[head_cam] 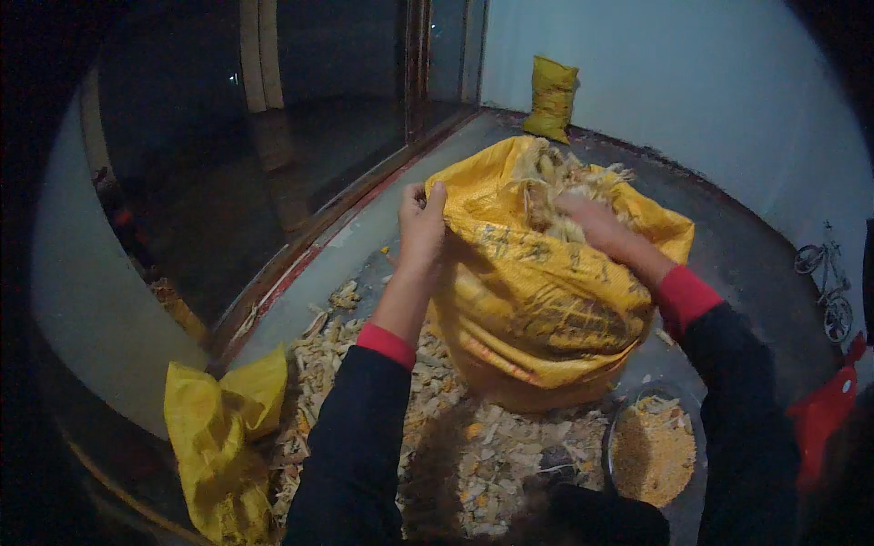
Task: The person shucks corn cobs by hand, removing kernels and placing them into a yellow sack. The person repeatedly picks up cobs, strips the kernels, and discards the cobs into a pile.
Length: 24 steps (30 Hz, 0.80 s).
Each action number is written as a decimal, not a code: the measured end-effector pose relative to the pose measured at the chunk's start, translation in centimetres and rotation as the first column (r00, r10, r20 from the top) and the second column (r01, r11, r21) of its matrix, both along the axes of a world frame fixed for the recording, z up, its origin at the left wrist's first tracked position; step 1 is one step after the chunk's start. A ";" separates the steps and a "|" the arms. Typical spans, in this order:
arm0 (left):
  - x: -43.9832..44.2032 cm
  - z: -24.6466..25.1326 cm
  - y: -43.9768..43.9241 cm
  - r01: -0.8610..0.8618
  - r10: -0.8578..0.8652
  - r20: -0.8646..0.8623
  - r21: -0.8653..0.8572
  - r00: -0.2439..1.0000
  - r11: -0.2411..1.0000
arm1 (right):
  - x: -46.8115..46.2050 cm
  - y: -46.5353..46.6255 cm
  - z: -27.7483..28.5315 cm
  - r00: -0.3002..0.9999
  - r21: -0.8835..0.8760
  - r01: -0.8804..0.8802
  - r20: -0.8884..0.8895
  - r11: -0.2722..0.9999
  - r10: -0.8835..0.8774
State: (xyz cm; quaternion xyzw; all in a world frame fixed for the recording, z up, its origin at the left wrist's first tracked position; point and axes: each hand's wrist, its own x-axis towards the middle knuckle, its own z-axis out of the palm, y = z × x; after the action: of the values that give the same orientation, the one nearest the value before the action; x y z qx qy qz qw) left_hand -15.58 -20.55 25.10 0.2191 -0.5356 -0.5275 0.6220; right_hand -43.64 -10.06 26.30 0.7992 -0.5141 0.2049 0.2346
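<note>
A large yellow woven sack [546, 300] stands before me with its mouth spread and printed writing on its side. My left hand [422, 222] pinches the left edge of the mouth between thumb and fingers. Pale dry corn husks [567, 174] fill the opening. Down among these husks reaches my right hand [590, 217], blurred, its fingers partly hidden; whether it grips any husk cannot be told. Beneath and around the sack lies a layer of husk and cob scraps [505, 450]. Yellow corn kernels [652, 454] with some husk bits sit in a round basin [607, 450] at the lower right.
Another yellow sack [225, 437] lies crumpled at the lower left. A filled yellow sack [552, 99] stands against the far wall [655, 61]. Dark glass doors [328, 89] run along the left. To the right are a bicycle [829, 280] and a red object [823, 423].
</note>
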 end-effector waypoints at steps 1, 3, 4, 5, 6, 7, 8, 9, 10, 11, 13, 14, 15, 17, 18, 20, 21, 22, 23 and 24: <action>-0.7 0.8 0.9 0.085 -0.082 -0.091 0.034 0.992 0.996 | 1.4 1.5 0.4 0.999 0.103 -0.052 0.022 0.993 0.050; -0.8 2.8 2.7 0.239 -0.213 -0.252 0.080 0.944 0.968 | 5.8 3.2 1.9 0.964 0.364 0.265 -0.136 0.893 -0.230; -0.8 3.1 2.6 0.218 -0.211 -0.227 0.008 0.951 0.976 | 7.2 3.7 2.6 0.906 0.456 0.421 -0.244 0.784 -0.345; -0.6 3.1 2.0 0.193 -0.202 -0.196 -0.062 0.960 0.979 | 7.0 2.4 1.7 0.894 0.423 0.448 -0.229 0.787 -0.386; -0.1 3.2 1.8 0.162 -0.182 -0.147 -0.137 0.972 0.977 | 6.3 0.1 -0.1 0.888 0.392 0.460 -0.195 0.796 -0.417; -0.5 3.4 2.2 0.190 -0.214 -0.165 -0.148 0.963 0.971 | 5.5 -0.8 0.0 0.862 0.350 0.507 -0.189 0.787 -0.471; -1.4 2.9 2.4 0.224 -0.249 -0.174 -0.151 0.953 0.963 | 5.3 -1.4 0.4 0.800 0.282 0.600 -0.206 0.749 -0.563; -1.1 3.0 2.7 0.236 -0.262 -0.155 -0.164 0.953 0.958 | 6.4 -2.9 0.9 0.751 0.217 0.660 -0.188 0.719 -0.633; -0.8 2.7 2.7 0.202 -0.208 -0.030 -0.145 0.978 0.969 | 7.0 -3.5 0.6 0.715 0.150 0.698 -0.178 0.700 -0.676; -1.0 1.7 2.1 0.142 -0.138 0.039 -0.135 0.990 0.981 | 7.5 -4.0 0.3 0.674 0.086 0.737 -0.162 0.670 -0.721; -0.7 0.9 1.5 0.004 0.019 0.177 -0.130 0.984 0.991 | 8.8 -4.6 -0.5 0.645 -0.051 0.754 -0.127 0.655 -0.753; -0.7 0.4 1.5 -0.064 0.089 0.152 -0.164 0.984 0.984 | 9.2 -4.9 -0.4 0.634 0.010 0.769 -0.138 0.639 -0.761; -0.6 1.3 2.8 -0.226 0.311 0.164 -0.398 0.936 0.889 | 9.6 -4.8 -0.3 0.661 0.048 0.749 -0.119 0.660 -0.741; -1.3 2.1 5.4 -0.420 0.661 0.021 -0.757 0.750 0.501 | 9.7 -3.8 0.0 0.691 0.112 0.723 -0.115 0.682 -0.714; -2.1 1.8 6.1 -0.244 0.583 0.164 -0.795 0.795 0.556 | 8.9 -4.0 -0.6 0.710 0.115 0.704 -0.094 0.701 -0.698; -3.4 1.6 8.0 0.129 0.420 0.443 -0.794 0.792 0.594 | 6.1 -3.8 -1.5 0.750 0.106 0.659 -0.029 0.744 -0.661; -3.1 0.7 7.9 0.141 0.517 0.467 -0.824 0.717 0.548 | 7.0 -2.8 -0.8 0.793 0.189 0.607 -0.085 0.772 -0.603; -2.4 -0.7 7.4 0.171 0.603 0.497 -0.840 0.624 0.515 | 8.4 -1.3 0.4 0.838 0.290 0.544 -0.134 0.787 -0.529; -2.7 -1.5 7.4 0.201 0.655 0.504 -0.852 0.563 0.483 | 7.0 -0.1 1.9 0.856 0.326 0.517 -0.184 0.792 -0.483; -2.0 -2.0 7.1 0.211 0.634 0.525 -0.838 0.568 0.504 | 6.4 0.1 2.0 0.891 0.381 0.454 -0.199 0.806 -0.408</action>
State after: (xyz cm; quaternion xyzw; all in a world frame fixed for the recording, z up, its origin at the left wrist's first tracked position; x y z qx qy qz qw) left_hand -17.58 -13.41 23.08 0.1758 -0.8954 0.0473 0.4064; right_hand -37.23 -10.00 28.30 0.7025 -0.7003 -0.0115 0.1260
